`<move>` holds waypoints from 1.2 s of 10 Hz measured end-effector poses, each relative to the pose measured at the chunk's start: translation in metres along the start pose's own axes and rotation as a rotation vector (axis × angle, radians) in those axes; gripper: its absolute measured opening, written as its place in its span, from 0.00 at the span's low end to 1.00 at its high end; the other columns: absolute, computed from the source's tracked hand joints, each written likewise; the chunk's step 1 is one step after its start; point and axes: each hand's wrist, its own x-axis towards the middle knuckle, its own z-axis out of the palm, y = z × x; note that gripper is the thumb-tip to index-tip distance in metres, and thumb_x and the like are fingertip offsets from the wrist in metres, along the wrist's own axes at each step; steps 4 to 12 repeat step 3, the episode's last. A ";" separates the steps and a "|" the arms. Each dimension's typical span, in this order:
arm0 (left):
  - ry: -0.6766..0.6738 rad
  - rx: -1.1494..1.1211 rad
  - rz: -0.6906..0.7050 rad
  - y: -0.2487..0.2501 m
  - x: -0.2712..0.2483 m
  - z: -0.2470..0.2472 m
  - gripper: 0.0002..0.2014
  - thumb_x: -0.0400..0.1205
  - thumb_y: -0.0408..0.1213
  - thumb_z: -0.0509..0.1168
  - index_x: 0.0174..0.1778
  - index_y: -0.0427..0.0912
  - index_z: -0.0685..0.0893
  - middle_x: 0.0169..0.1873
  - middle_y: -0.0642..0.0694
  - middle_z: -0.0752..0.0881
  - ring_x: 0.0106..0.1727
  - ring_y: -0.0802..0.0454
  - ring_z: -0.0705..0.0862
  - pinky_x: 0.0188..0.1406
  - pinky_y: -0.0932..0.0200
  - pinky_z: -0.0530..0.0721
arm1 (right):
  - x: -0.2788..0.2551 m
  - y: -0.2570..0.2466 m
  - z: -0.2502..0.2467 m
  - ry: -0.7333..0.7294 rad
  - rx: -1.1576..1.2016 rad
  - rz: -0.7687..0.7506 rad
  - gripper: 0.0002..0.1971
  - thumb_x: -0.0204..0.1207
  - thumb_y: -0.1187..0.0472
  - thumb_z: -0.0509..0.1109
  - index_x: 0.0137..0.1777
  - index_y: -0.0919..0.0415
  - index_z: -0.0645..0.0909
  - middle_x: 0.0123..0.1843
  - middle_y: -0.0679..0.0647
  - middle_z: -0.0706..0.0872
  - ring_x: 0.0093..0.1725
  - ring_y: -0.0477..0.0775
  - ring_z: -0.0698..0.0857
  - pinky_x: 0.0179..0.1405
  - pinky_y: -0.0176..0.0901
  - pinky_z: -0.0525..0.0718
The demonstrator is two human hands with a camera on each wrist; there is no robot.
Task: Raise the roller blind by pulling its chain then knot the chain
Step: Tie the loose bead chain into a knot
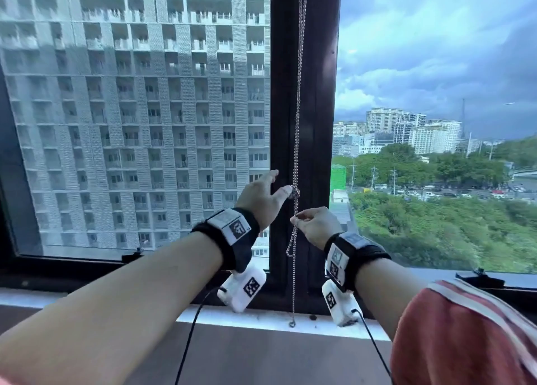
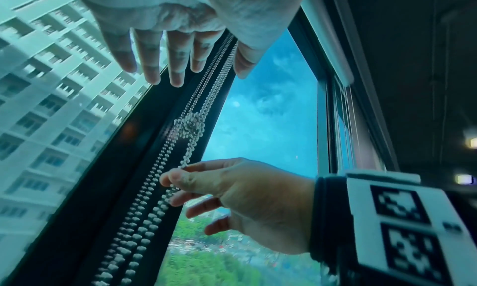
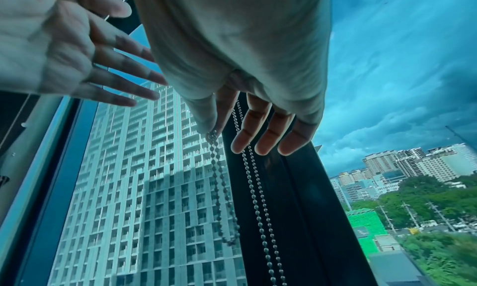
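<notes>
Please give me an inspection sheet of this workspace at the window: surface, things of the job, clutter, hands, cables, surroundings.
Surface: pale window sill below a dark window frame; bare where visible.
Job's things: bead chain hangs before the frame; a knot is already tied in it; a small loop hangs below the knot. The roller blind's rolled edge sits high up.
Clutter: small dark speck on the sill; nothing else seen.
Hands: left hand open, fingers spread, thumb tip near the knot; right hand pinches the chain just below the knot.
Cables: a black cable hangs from each wrist camera.
Surroundings: tall apartment block, trees, road, cloudy sky outside.
</notes>
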 end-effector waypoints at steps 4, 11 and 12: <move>-0.122 0.399 0.003 0.002 0.014 -0.045 0.36 0.81 0.59 0.54 0.80 0.41 0.58 0.78 0.36 0.67 0.75 0.38 0.73 0.69 0.46 0.74 | 0.014 -0.001 -0.017 -0.121 -0.313 0.008 0.19 0.73 0.42 0.72 0.47 0.60 0.87 0.45 0.57 0.89 0.49 0.58 0.87 0.49 0.48 0.85; -0.122 0.399 0.003 0.002 0.014 -0.045 0.36 0.81 0.59 0.54 0.80 0.41 0.58 0.78 0.36 0.67 0.75 0.38 0.73 0.69 0.46 0.74 | 0.014 -0.001 -0.017 -0.121 -0.313 0.008 0.19 0.73 0.42 0.72 0.47 0.60 0.87 0.45 0.57 0.89 0.49 0.58 0.87 0.49 0.48 0.85; -0.122 0.399 0.003 0.002 0.014 -0.045 0.36 0.81 0.59 0.54 0.80 0.41 0.58 0.78 0.36 0.67 0.75 0.38 0.73 0.69 0.46 0.74 | 0.014 -0.001 -0.017 -0.121 -0.313 0.008 0.19 0.73 0.42 0.72 0.47 0.60 0.87 0.45 0.57 0.89 0.49 0.58 0.87 0.49 0.48 0.85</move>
